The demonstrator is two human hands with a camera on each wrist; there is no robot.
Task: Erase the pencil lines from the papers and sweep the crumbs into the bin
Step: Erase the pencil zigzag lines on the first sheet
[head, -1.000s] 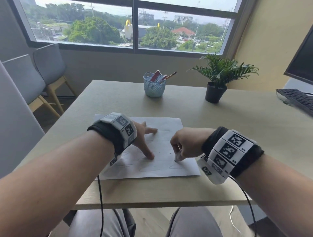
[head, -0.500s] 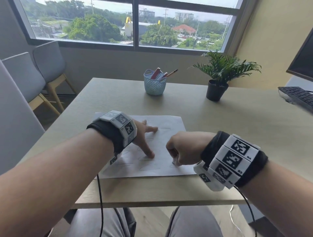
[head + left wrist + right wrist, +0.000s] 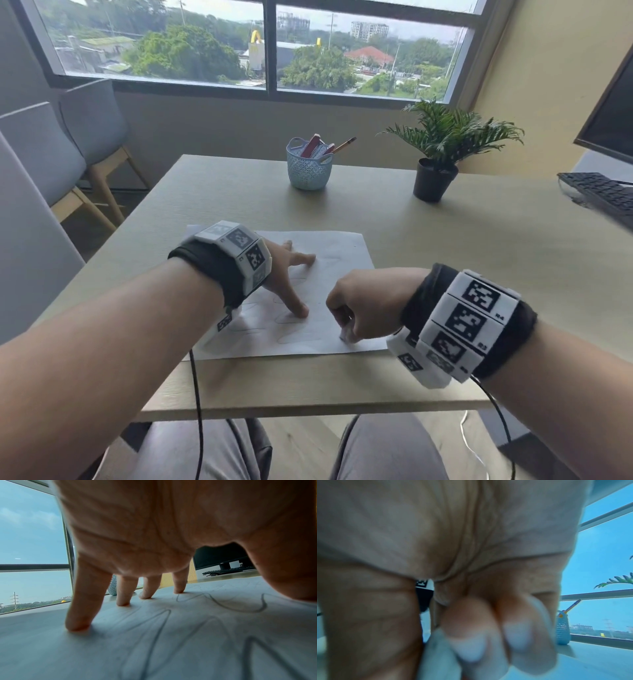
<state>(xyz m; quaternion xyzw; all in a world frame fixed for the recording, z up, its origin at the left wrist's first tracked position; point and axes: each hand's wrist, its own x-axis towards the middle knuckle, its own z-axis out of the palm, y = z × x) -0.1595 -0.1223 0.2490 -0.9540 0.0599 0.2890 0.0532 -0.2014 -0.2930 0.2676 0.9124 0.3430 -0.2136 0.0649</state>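
Note:
A white paper (image 3: 329, 253) with wavy pencil lines (image 3: 223, 605) lies on the near part of the desk. My left hand (image 3: 291, 274) is spread on it, straight fingertips (image 3: 77, 627) pressing the sheet down. My right hand (image 3: 356, 308) is curled around a white eraser (image 3: 346, 334), whose tip touches the paper near its lower right corner. In the right wrist view the eraser (image 3: 436, 654) shows pale and blurred between thumb and fingers. No bin is in view.
A light blue basket (image 3: 308, 168) with pens and a pencil stands at the desk's far middle. A potted plant (image 3: 435, 178) is to its right, a keyboard (image 3: 603, 195) and monitor (image 3: 609, 116) at far right. Grey chairs (image 3: 78, 137) stand left.
My right hand with the eraser has shifted slightly left and then back right along the paper's lower edge. The left hand has stayed pressed on the sheet.

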